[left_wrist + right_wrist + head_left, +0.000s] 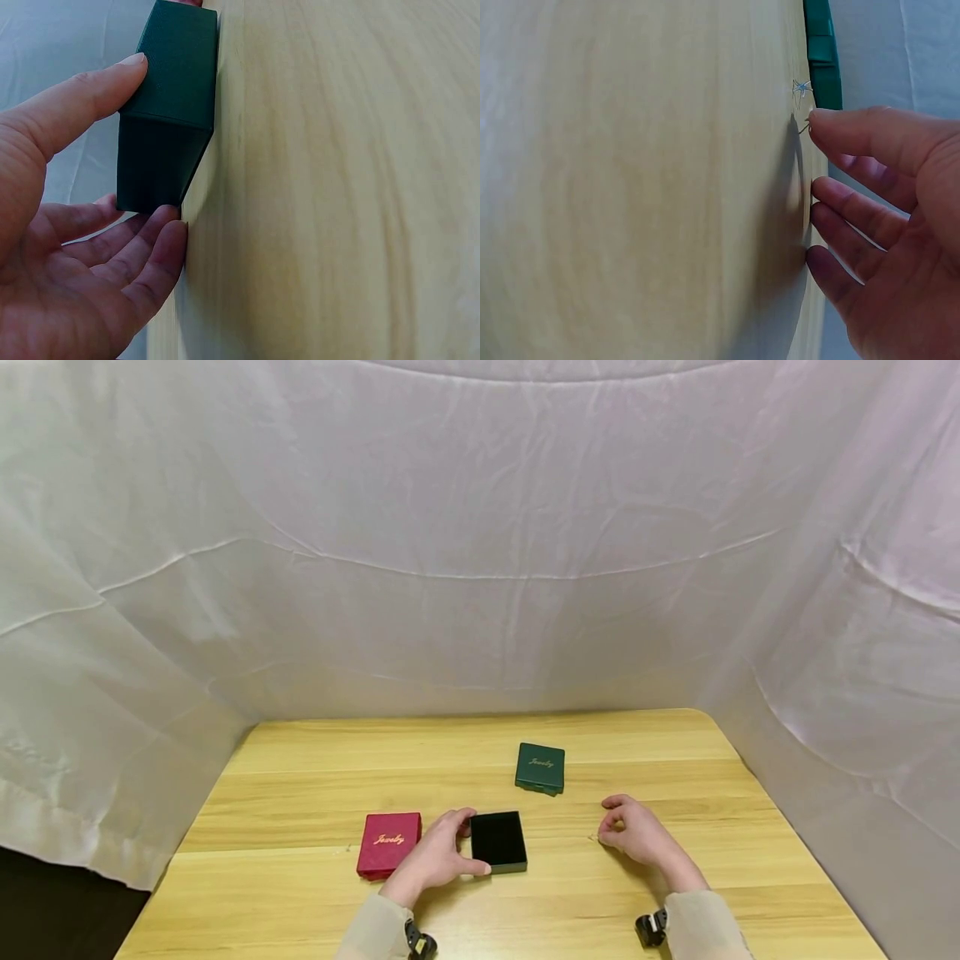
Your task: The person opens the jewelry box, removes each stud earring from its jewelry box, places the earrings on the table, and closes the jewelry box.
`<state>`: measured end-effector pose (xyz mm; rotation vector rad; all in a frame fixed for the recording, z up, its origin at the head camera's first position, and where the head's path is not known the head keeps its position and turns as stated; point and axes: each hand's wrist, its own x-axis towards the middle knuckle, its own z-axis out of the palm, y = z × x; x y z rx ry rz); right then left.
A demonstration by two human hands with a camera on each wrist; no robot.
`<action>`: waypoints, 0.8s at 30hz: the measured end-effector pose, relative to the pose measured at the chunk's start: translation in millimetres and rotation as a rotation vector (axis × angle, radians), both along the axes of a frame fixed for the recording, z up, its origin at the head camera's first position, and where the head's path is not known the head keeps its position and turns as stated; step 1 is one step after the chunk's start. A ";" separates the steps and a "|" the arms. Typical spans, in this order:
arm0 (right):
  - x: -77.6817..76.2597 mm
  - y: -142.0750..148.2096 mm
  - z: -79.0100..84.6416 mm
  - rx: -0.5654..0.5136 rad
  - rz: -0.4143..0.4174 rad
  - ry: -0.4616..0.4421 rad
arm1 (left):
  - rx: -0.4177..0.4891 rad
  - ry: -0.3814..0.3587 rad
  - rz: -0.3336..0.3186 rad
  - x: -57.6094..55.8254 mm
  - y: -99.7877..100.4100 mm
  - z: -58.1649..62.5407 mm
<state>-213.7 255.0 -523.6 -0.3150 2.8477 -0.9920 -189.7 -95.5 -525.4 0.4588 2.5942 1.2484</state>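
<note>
My left hand [442,852] grips an open dark green box base [498,842] with a black lining. Its thumb lies along the near side, and the other fingers are at the left and far side. In the left wrist view, the base's green outer walls [176,67] show between thumb and fingers. To the right, my right hand [633,833] is low over the table. Thumb and forefinger pinch the thin curved wire of a small silver star-shaped earring [801,88], while its other fingers are spread and slightly bent. The forefinger's tip is hidden behind the thumb in the right wrist view.
A green lid [540,767] lettered "Jewelry" lies farther back, between the hands. Left of my left hand is a closed red jewelry box [389,843]. The wooden table [300,777] is bounded by pale hanging cloth [487,635] at the back and sides.
</note>
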 end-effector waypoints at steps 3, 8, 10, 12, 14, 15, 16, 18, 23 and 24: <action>0.3 -0.7 0.8 0.002 -0.001 -0.002 | 0.002 0.000 0.000 0.0 -0.3 -0.3; 0.5 -1.2 1.4 -0.001 0.003 -0.004 | 0.007 0.002 -0.002 0.2 -0.7 -0.3; 0.4 -0.9 1.1 0.000 0.005 -0.002 | 0.010 0.001 -0.002 0.4 -0.8 -0.2; 0.2 -0.3 0.8 0.002 0.010 0.004 | 0.012 -0.001 -0.002 0.5 -0.8 0.0; -0.5 0.3 -0.4 0.005 0.014 0.016 | 0.012 -0.002 -0.001 0.4 -0.8 0.0; -0.6 0.7 -0.8 0.006 0.016 0.022 | 0.011 -0.003 -0.001 0.3 -0.7 0.0; -0.9 1.0 -1.2 0.005 0.019 0.029 | 0.009 -0.001 -0.001 0.1 -0.6 0.0; -1.6 1.7 -2.5 0.001 0.022 0.041 | 0.008 -0.001 -0.001 -0.1 -0.5 -0.1; -1.8 3.1 -4.0 -0.019 0.020 0.047 | 0.007 -0.003 -0.002 0.1 -0.4 0.5; -1.7 3.2 -3.6 -0.024 0.017 0.043 | 0.006 -0.003 -0.002 0.2 -0.3 0.8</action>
